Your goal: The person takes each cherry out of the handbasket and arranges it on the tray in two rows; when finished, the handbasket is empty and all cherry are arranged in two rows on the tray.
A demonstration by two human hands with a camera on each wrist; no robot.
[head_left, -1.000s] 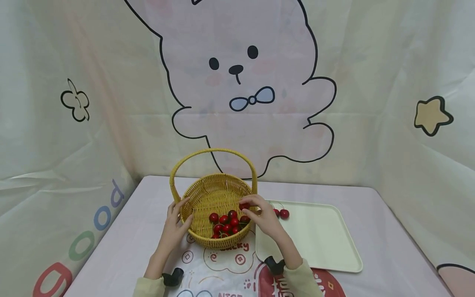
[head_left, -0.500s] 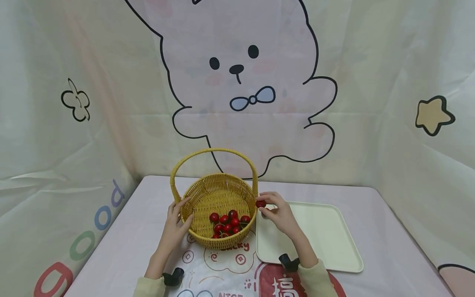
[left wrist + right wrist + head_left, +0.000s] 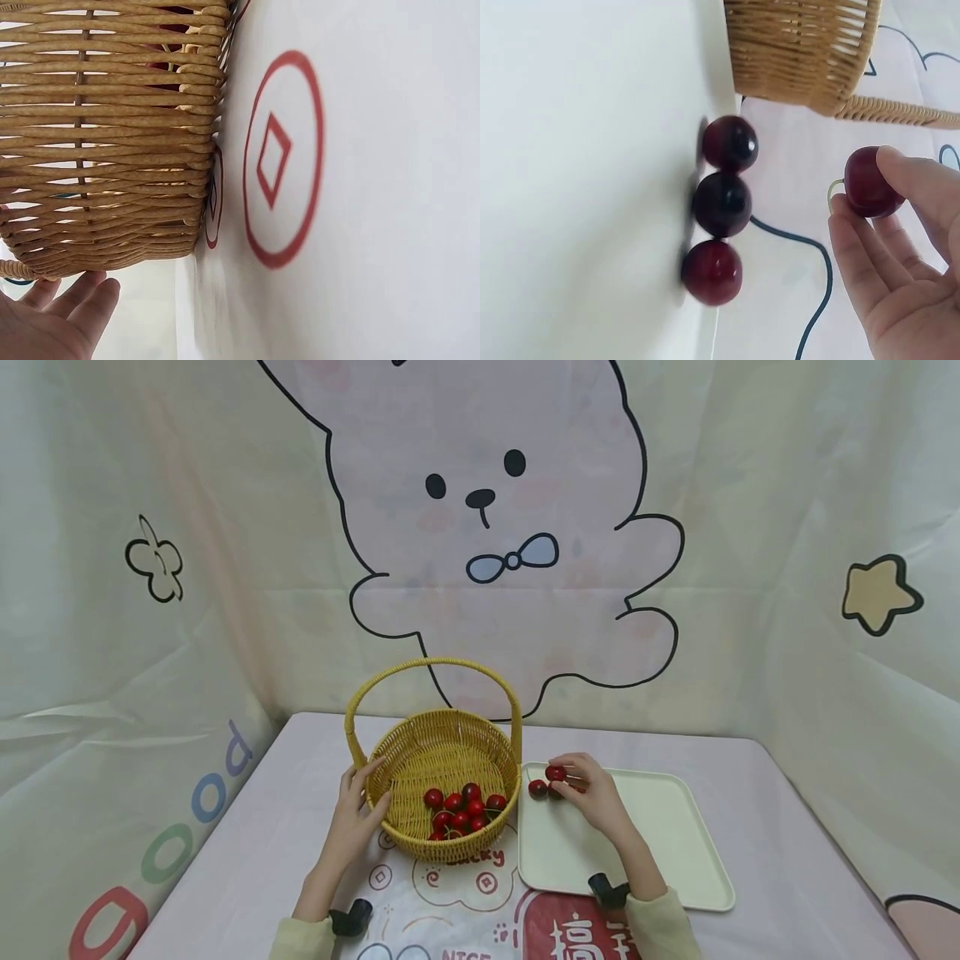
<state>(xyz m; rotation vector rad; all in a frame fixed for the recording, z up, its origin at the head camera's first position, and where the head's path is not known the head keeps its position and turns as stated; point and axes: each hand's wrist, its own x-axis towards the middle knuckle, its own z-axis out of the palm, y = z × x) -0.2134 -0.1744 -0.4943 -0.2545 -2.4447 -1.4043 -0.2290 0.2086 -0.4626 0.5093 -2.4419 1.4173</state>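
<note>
One cherry (image 3: pixel 866 182) is being pinched between thumb and fingers of the right hand (image 3: pixel 596 795), at the far left corner of the tray (image 3: pixel 637 839). Three more cherries (image 3: pixel 721 204) are lying there in a row. The basket (image 3: pixel 420 752) is standing just beside, a cherry cluster (image 3: pixel 460 820) resting inside. The left hand (image 3: pixel 351 822), well apart from the right, is gripping its left rim. Tray and basket are both resting on the table (image 3: pixel 270 827).

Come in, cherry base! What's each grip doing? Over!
Left grip touching basket. Right grip pinching cherry above tray. Three cherries on tray. No obstacle visible.
</note>
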